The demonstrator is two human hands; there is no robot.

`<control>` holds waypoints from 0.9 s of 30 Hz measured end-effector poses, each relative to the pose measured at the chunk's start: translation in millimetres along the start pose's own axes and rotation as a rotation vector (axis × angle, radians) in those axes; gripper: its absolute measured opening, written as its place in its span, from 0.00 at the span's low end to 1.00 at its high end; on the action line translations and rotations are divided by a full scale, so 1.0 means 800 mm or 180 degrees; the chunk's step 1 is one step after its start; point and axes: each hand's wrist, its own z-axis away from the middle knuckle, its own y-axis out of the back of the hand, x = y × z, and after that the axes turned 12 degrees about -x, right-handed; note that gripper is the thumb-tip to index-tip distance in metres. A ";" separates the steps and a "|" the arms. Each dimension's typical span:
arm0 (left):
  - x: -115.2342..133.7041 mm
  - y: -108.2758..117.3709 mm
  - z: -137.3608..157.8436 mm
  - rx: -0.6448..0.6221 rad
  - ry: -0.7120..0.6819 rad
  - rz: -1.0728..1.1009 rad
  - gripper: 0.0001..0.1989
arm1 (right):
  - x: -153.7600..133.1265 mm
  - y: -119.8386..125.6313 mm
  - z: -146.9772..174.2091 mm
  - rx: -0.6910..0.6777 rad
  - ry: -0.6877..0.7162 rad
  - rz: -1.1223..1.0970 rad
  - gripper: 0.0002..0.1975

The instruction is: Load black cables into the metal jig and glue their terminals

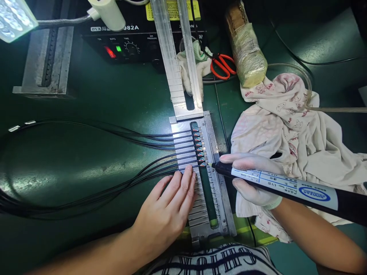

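Note:
A slotted metal fixture [202,229] lies before me, with several black cables [156,164] set side by side in its grooves. Their small connector ends [202,154] show exposed coloured wires over the slot. My left hand [172,200] is bare and rests on the fixture's lower left side, fingers stretched out beside the lowest cable. In my right hand [255,179], which wears a white glove, is a black syringe [286,187] with a white and blue UV glue label. Its thin tip points left, right at the lowest connector; whether it touches I cannot tell.
A second metal fixture [177,76] leans behind the first. Behind it stands a black controller box [126,46] with lit switches. Red-handled scissors [223,65], a wrapped block [249,53] and a crumpled white cloth [301,141] lie right. A lamp [17,19] shines at upper left.

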 end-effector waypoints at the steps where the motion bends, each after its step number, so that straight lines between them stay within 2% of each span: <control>1: 0.000 0.000 0.000 -0.0004 -0.0003 0.0001 0.17 | 0.000 0.000 0.000 -0.0010 0.0004 0.0013 0.14; 8: 0.000 0.000 -0.002 0.0013 -0.0005 -0.0011 0.17 | -0.001 -0.003 0.001 0.0109 0.0008 0.0095 0.15; 27: -0.001 0.001 0.001 0.0017 -0.0024 -0.0003 0.17 | 0.001 -0.004 0.002 0.0104 0.0023 0.0040 0.13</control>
